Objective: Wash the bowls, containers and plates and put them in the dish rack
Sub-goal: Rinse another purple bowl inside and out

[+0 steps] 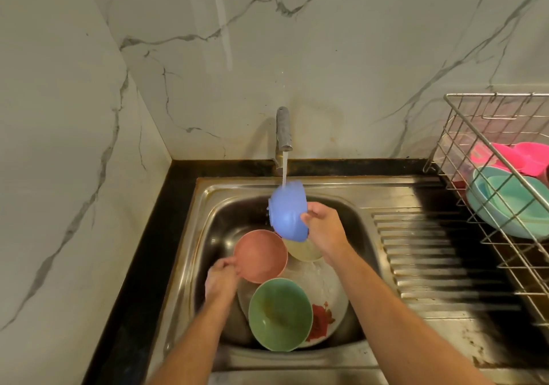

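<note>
While water runs from the tap [284, 130], the right hand [322, 225] grips the blue bowl [287, 210] tilted on its side, outer face under the stream, likely so rinse water sheds into the sink [361, 224]. Left hand [221, 277] pinches the pink bowl [260, 255] by its rim, probably staged next. Green bowl [279, 313] waits near, on a plate [325, 304]. Dish rack [463, 158], far right, holds rinsed pieces.

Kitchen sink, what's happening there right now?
A person is washing dishes. The right hand holds a blue bowl under the running tap; the left hand grips a pink bowl by its rim. A green bowl and floral plate wait in the sink. The dish rack already holds some dishes.
</note>
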